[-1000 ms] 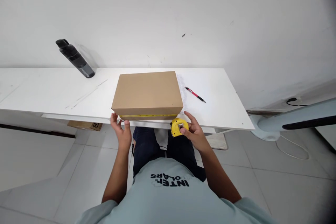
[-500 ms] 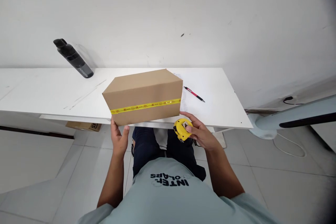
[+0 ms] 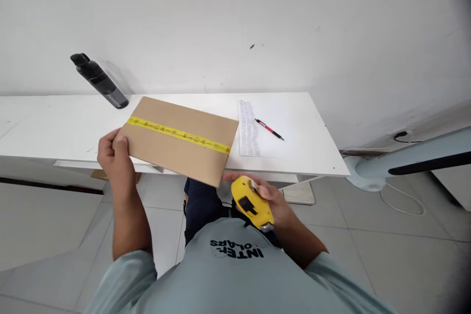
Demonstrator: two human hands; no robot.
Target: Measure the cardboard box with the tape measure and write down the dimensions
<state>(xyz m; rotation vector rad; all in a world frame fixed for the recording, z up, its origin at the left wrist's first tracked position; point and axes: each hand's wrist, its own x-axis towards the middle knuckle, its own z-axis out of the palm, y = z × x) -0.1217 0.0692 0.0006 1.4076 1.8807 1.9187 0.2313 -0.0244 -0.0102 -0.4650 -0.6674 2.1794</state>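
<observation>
My left hand (image 3: 113,155) grips the left end of a brown cardboard box (image 3: 172,149) and holds it tilted up off the white table (image 3: 55,125), its face with a strip of yellow printed tape (image 3: 178,134) turned toward me. My right hand (image 3: 274,201) is closed around a yellow tape measure (image 3: 251,202), close to my chest, just below the box's lower right corner. Its fingertips reach toward that corner; I cannot tell whether they touch it.
A sheet of written paper (image 3: 259,130) lies on the table at the right with a red pen (image 3: 269,129) on it. A dark bottle (image 3: 98,81) leans against the wall at the back left. A pale blue fan base (image 3: 371,171) and cable lie on the tiled floor to the right.
The box has been lifted off the table, tipped and swung left, so the taped face now shows. My right hand has pulled the tape measure down toward my body.
</observation>
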